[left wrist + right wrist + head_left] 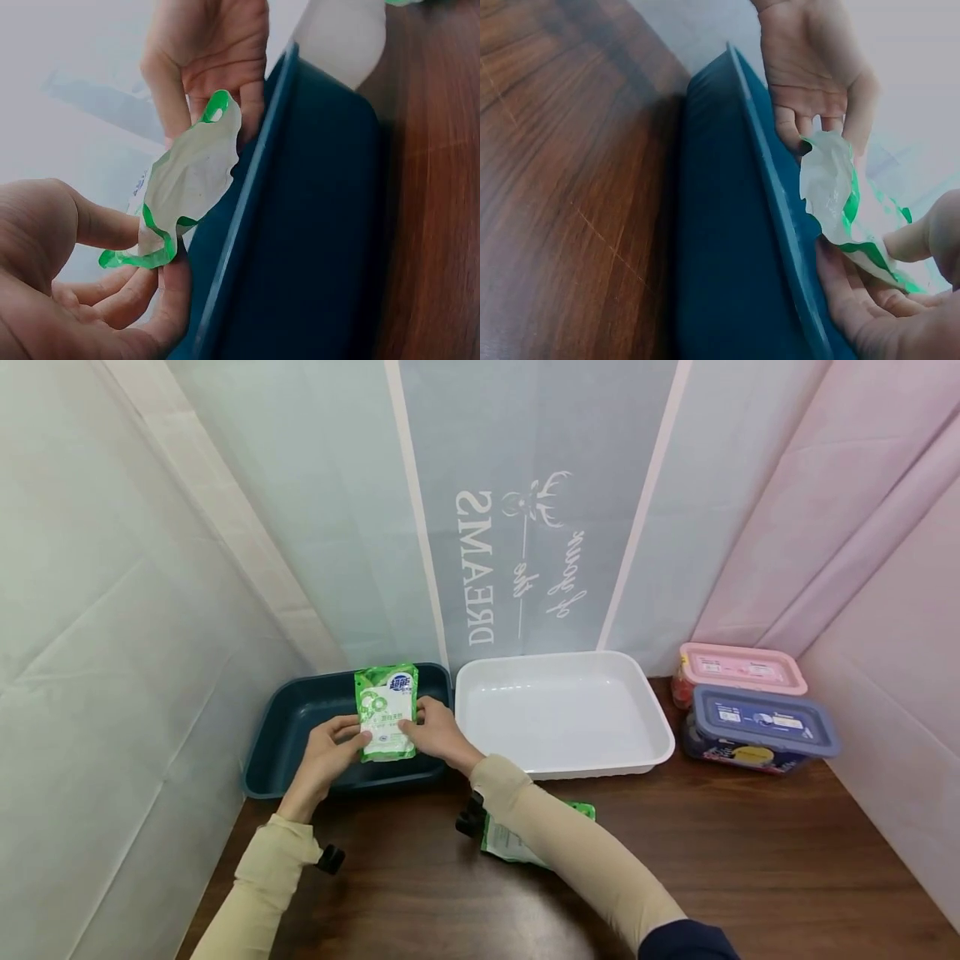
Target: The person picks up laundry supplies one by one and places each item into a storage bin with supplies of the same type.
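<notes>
A green and white pouch with printed lettering is held over the dark teal tray. My left hand pinches its left edge, thumb in front and fingers behind. On the opposite edge my right hand pinches it the same way. Both wrist views show the pouch from its bottom end, slightly puffed and creased, near the teal tray's rim. A second green and white pouch lies on the table, partly hidden under my right forearm.
A white tray stands just right of the teal one. Further right are a pink-lidded box and a blue-lidded box. Curtain-like cloth hangs behind and at the sides of the brown wooden table.
</notes>
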`<state>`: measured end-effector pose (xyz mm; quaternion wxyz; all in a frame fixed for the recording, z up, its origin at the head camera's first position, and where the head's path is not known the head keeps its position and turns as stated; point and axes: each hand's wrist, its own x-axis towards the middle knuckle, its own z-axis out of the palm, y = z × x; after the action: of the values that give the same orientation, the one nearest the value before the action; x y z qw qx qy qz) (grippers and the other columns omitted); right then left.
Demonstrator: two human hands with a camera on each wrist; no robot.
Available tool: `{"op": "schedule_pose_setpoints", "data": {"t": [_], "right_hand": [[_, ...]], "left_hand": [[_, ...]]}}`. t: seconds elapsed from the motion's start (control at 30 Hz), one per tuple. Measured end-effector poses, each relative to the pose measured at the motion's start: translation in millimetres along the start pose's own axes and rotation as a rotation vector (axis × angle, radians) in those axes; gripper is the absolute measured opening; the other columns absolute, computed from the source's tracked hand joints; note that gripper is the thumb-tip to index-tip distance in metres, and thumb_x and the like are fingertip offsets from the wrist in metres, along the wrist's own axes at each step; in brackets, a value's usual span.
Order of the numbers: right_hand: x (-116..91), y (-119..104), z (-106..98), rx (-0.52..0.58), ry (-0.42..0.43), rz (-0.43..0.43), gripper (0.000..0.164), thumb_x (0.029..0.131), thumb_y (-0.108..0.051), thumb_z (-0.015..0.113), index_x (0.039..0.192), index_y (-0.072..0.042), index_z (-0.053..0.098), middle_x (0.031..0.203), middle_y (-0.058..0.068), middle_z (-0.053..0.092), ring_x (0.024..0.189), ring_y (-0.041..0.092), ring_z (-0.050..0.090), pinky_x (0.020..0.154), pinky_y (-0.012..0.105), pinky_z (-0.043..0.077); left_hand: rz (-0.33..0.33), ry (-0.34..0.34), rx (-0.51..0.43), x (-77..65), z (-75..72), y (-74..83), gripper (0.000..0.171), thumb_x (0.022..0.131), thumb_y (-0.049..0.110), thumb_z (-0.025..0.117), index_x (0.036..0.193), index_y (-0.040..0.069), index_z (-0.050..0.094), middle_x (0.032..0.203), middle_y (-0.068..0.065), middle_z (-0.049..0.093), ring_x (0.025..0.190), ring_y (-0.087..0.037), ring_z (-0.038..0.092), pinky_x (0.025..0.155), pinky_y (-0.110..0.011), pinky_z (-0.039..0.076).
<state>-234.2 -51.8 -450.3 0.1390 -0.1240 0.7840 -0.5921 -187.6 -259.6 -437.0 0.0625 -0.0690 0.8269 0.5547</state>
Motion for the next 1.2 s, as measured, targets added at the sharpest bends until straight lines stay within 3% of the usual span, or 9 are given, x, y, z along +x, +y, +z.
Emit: {"op": "schedule_pose_setpoints", "data": {"t": [0.2,0.37,0.6,0.9,1.0,1.1,1.2], "right_hand": [[3.9,-3.7,5.3,-0.093,0.007,0.007,0.031,0.109,-0.017,0.061,0.133,0.002,0.056,0.103,0.014,0.066,0.076,0.017,0.067,0.061,0.026,0.055],[10.8,1.2,11.6,-0.152,0.011,0.039,0.030,0.109,-0.015,0.059,0.133,0.003,0.056,0.100,0.013,0.064,0.075,0.017,0.066,0.061,0.026,0.053],[15.2,10.6,16.3,-0.226,0.006,0.077,0.028,0.108,-0.012,0.057,0.130,0.005,0.056,0.099,0.015,0.062,0.074,0.019,0.063,0.061,0.027,0.051],[26.4,13.9,21.3,-0.431,-0.031,0.172,0.045,0.102,-0.009,0.062,0.141,0.009,0.051,0.092,0.014,0.062,0.065,0.019,0.058,0.053,0.029,0.048],[30.3,15.6,23.0,-0.467,-0.067,0.207,0.031,0.099,-0.005,0.063,0.128,0.006,0.059,0.077,0.009,0.057,0.055,0.017,0.051,0.047,0.029,0.042],[33.2,17.5,24.3,-0.482,-0.112,0.235,0.004,0.097,-0.001,0.062,0.101,-0.002,0.063,0.063,0.003,0.047,0.049,0.016,0.040,0.044,0.029,0.035],[36.1,20.5,25.5,-0.499,-0.133,0.248,0.020,0.096,0.000,0.061,0.079,-0.009,0.057,0.056,0.000,0.038,0.047,0.015,0.033,0.044,0.029,0.031]], "left_hand": [[-0.007,0.001,0.092,9.4,-0.1,-6.7,0.055,0.110,0.020,0.062,0.157,-0.004,0.046,0.150,-0.030,0.056,0.112,-0.030,0.069,0.096,-0.048,0.062],[0.009,0.009,0.160,12.7,0.5,-11.6,0.054,0.108,0.020,0.064,0.154,-0.005,0.049,0.147,-0.033,0.058,0.118,-0.038,0.067,0.091,-0.047,0.062],[-0.001,-0.016,0.278,19.4,4.0,-17.5,0.053,0.108,0.022,0.064,0.150,-0.006,0.052,0.142,-0.033,0.059,0.108,-0.040,0.070,0.087,-0.047,0.061],[-0.061,-0.049,0.436,32.7,14.7,-22.7,0.052,0.107,0.023,0.063,0.149,-0.006,0.052,0.143,-0.031,0.058,0.128,-0.047,0.059,0.100,-0.058,0.054],[-0.070,-0.090,0.488,35.7,17.3,-24.0,0.051,0.107,0.022,0.062,0.148,-0.006,0.053,0.143,-0.030,0.057,0.124,-0.044,0.060,0.099,-0.056,0.054],[-0.063,-0.121,0.541,37.8,18.9,-24.7,0.046,0.107,0.021,0.063,0.143,-0.007,0.056,0.137,-0.027,0.059,0.112,-0.035,0.060,0.092,-0.049,0.054],[-0.054,-0.129,0.561,39.2,19.8,-24.6,0.029,0.106,0.019,0.065,0.123,-0.005,0.060,0.115,-0.021,0.059,0.090,-0.027,0.054,0.078,-0.042,0.048]]}}
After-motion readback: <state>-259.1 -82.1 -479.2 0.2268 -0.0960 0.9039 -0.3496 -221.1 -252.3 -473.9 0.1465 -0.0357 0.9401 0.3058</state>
